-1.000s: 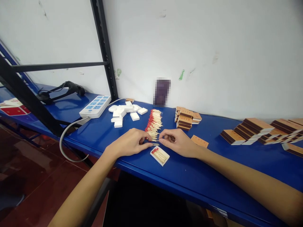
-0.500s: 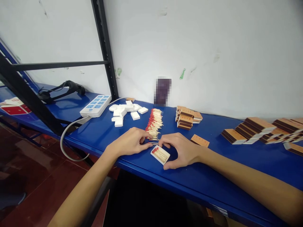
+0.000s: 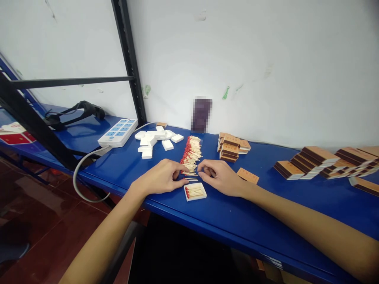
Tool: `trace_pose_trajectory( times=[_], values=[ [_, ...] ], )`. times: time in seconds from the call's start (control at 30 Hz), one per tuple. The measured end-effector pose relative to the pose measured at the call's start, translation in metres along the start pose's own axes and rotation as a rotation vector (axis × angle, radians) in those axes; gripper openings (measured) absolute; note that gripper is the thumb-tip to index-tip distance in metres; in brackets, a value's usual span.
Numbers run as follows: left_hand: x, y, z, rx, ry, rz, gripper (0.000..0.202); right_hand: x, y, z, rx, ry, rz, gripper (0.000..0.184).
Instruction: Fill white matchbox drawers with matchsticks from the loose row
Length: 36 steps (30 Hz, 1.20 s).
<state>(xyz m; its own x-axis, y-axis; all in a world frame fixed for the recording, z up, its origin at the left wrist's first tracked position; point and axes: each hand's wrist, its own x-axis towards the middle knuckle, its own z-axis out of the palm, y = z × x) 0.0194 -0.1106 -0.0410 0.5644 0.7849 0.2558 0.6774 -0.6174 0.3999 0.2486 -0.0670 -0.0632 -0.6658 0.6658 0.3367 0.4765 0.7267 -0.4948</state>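
A long pile of red-headed matches point(image 3: 192, 152) lies on the blue table, with a loose match or two at its near end. My left hand point(image 3: 164, 176) rests by the red heads there, thumb and forefinger apart and nothing gripped between them. Across the pile, at the plain stick ends, my right hand point(image 3: 220, 176) has its thumb and forefinger parted and the other fingers curled. Just in front of both hands sits a white matchbox tray point(image 3: 204, 195), partly filled with matches lying side by side, heads to the left. Neither hand touches the tray.
White trays point(image 3: 148, 140) are heaped at the back left beside a power strip point(image 3: 118, 132). Closed matchboxes point(image 3: 231, 146) are stacked behind my right hand, and more matchbox stacks point(image 3: 310, 161) stand far right. A single matchbox point(image 3: 248, 176) lies near my right wrist.
My right hand has let go of the white tray and moved up to the near end of the match pile. The tray now lies squarer to the table edge. My left hand has barely moved.
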Motion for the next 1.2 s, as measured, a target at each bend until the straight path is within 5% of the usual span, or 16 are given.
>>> trace_pose_trajectory(
  times=[0.4, 1.2],
  values=[
    [0.0015, -0.0078, 0.0020, -0.049, 0.036, -0.093, 0.011, 0.0033, -0.0010, 0.0006, -0.046, -0.072, 0.037, 0.008],
    [0.0019, -0.0061, 0.0024, 0.001, 0.012, -0.054, 0.012, -0.0002, -0.0006, 0.0014, -0.083, -0.066, -0.059, 0.009]
  ],
)
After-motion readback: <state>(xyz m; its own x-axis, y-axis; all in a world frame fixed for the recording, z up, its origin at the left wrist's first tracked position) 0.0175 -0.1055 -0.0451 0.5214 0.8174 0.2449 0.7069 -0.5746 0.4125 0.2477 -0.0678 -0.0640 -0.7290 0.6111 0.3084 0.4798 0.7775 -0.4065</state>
